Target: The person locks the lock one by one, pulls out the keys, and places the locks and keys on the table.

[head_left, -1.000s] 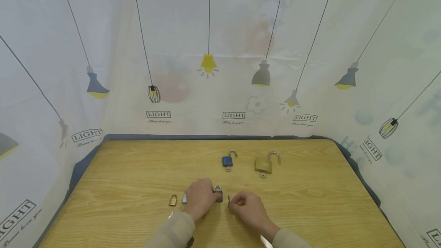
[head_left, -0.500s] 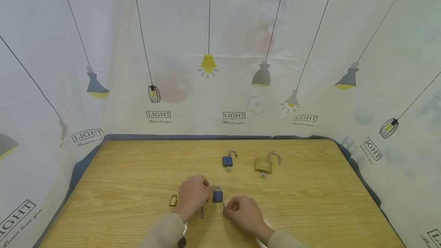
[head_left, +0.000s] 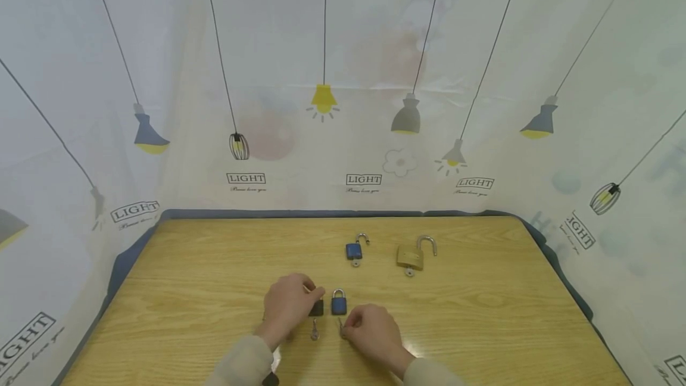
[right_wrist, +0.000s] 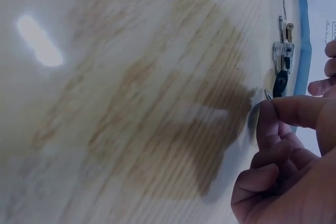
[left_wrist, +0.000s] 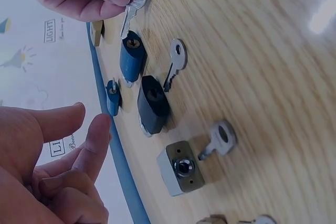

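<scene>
My right hand pinches a small silver key between thumb and index finger. In the left wrist view the key's tip points at the keyhole end of a blue padlock, which lies with its shackle closed. My left hand hovers by a black padlock, thumb and index finger apart with nothing between them. A loose key lies before the black padlock. Beside it sit a silver padlock and its own key, both hidden behind my left hand in the head view.
Farther back on the wooden table lie a smaller blue padlock and a large brass padlock, shackles open and keys inserted. A small brass padlock sits at the row's far end. A lamp-printed curtain surrounds the table.
My left hand has drawn off leftward from the blue padlock, baring the black one and its key. My right hand has brought its key left and nearer me, below the blue padlock.
</scene>
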A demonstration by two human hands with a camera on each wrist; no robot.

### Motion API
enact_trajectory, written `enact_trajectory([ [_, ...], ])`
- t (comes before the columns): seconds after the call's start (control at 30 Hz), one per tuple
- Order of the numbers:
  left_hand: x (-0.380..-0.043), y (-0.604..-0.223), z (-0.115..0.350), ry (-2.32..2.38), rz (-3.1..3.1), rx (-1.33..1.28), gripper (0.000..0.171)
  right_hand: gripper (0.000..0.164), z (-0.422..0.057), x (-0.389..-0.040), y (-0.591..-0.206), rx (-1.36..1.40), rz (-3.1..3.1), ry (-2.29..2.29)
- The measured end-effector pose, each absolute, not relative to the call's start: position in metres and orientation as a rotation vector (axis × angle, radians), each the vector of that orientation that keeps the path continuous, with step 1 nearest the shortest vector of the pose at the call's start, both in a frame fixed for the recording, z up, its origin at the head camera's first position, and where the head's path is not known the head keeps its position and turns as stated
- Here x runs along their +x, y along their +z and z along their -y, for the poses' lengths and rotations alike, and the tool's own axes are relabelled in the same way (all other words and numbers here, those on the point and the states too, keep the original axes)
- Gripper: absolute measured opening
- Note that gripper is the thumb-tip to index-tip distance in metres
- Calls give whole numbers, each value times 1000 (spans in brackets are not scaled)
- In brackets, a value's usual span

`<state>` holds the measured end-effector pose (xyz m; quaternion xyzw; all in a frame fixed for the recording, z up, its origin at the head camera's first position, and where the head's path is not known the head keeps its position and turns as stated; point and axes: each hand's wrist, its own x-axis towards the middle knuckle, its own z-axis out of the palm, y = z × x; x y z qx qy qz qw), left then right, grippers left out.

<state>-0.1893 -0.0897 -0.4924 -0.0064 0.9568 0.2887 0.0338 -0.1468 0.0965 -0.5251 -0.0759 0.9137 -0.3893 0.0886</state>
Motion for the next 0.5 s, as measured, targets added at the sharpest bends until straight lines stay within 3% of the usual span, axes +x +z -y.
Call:
enact_trajectory([
  [0.5, -189, -493, 93, 910, -2931, -41, 22, 10, -90, -151, -531, -258, -2874, -922],
])
